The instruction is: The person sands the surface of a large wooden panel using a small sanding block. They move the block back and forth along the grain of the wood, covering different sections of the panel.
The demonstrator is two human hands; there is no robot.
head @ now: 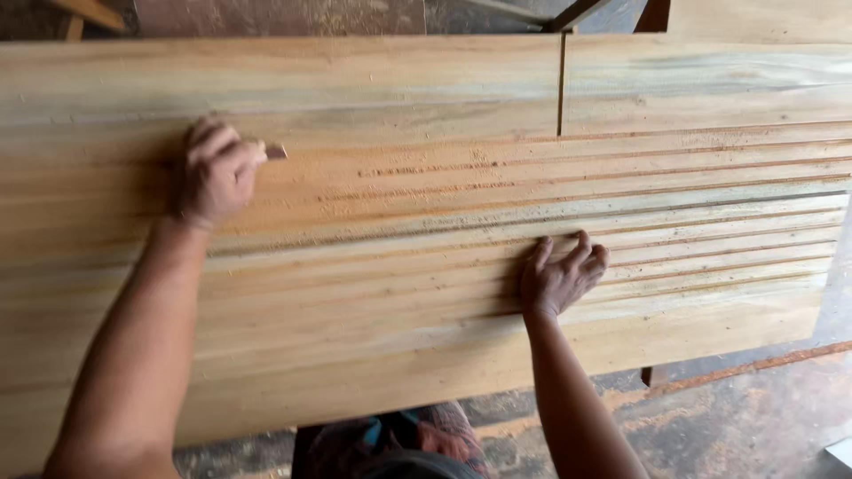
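A wide wooden panel (426, 106) with several long grooves cut along it fills most of the head view. My left hand (211, 170) rests on the panel's upper left part, fingers closed around a small piece of sandpaper or block (275, 152) whose tip shows at the fingertips. My right hand (562, 277) lies flat on the grooved lower middle of the panel, fingers spread and holding nothing. Fine sawdust lies in the grooves between the two hands.
A seam (561, 89) splits the panel's upper boards at centre right. Beyond the panel's near edge lies a dusty concrete floor (745, 417). My patterned clothing (399, 439) shows at the bottom centre. Wood pieces (89, 13) stand at the far top.
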